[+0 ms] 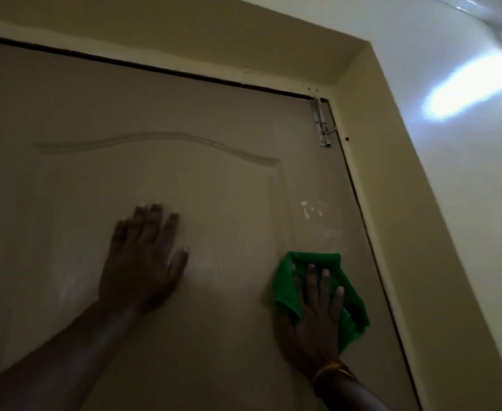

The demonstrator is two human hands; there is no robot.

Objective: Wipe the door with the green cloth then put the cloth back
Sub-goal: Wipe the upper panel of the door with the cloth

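Observation:
A beige panelled door (155, 114) fills most of the view, seen from below towards its top right corner. My right hand (315, 315) lies flat on a green cloth (285, 280) and presses it against the door near the right edge. My left hand (143, 262) rests flat on the raised centre panel, fingers spread, holding nothing. White smudges (310, 209) mark the door just above the cloth.
A metal latch bolt (322, 123) sits at the door's top right corner. The cream door frame (392, 203) runs along the right side and top. A bright light patch (463, 96) glares on the wall at the right.

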